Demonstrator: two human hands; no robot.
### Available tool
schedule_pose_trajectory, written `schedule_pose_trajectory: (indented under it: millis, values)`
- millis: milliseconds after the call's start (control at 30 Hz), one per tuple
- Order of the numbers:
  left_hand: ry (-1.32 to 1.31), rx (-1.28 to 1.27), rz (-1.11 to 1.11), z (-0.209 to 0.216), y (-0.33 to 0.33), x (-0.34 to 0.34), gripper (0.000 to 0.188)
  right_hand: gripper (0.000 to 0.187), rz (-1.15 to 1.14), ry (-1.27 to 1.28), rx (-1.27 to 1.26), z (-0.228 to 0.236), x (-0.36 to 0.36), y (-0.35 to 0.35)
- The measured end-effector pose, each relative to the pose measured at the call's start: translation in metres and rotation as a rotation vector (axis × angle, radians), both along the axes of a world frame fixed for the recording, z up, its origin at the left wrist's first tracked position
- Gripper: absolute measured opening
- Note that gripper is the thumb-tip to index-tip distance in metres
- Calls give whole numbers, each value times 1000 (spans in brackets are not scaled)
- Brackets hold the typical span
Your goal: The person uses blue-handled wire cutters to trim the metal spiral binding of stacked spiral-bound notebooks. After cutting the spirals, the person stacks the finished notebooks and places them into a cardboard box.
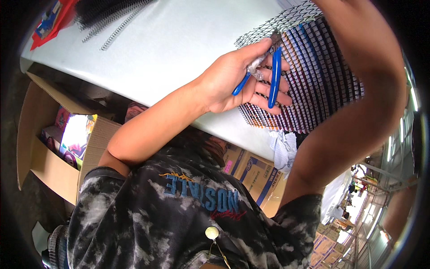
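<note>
My left hand [251, 78] is palm up with a pair of blue-handled cutting pliers [275, 80] in it. One handle lies across the fingers; the other rests near the base of the thumb, with clear plastic wrapped near the pivot. The dark jaws [276, 38] are beside the thumb tip, by the edge of a stack of spiral-bound pads [309, 67]. Rows of dark wire coil run along the stack, and a loose layer of dark coils [280, 21] lies at its far side. My right arm [354, 121] reaches up past the stack, and its hand is out of the picture.
On the white table [148, 62], black wire spirals [112, 20] lie at far left beside a red packet [53, 24]. Crumpled paper [283, 150] hangs at the near edge. An open carton [58, 170] stands left, and a closed carton [255, 175] is below the table.
</note>
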State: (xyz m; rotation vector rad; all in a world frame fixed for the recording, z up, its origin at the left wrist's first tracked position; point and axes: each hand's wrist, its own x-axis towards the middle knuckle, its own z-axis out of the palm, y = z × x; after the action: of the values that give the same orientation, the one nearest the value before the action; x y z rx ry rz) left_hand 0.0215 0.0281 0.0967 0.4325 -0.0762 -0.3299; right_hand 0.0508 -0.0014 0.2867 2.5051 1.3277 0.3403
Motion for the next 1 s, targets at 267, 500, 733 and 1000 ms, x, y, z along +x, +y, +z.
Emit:
schedule_pose_trajectory:
  millis: [267, 500, 733, 1000]
  values:
    - [22, 26, -34, 11, -7, -4, 60, 38, -215, 37, -717, -27, 56, 33]
    - [-23, 156, 32, 1, -11, 0, 54, 32, -311, 79, -762, -43, 67, 34]
    - [-39, 189, 55, 0, -13, -4, 60, 29, -178, 204, -702, -45, 72, 27]
    - [-74, 24, -22, -12, -6, -1, 55, 24, -198, 278, -721, -45, 72, 28]
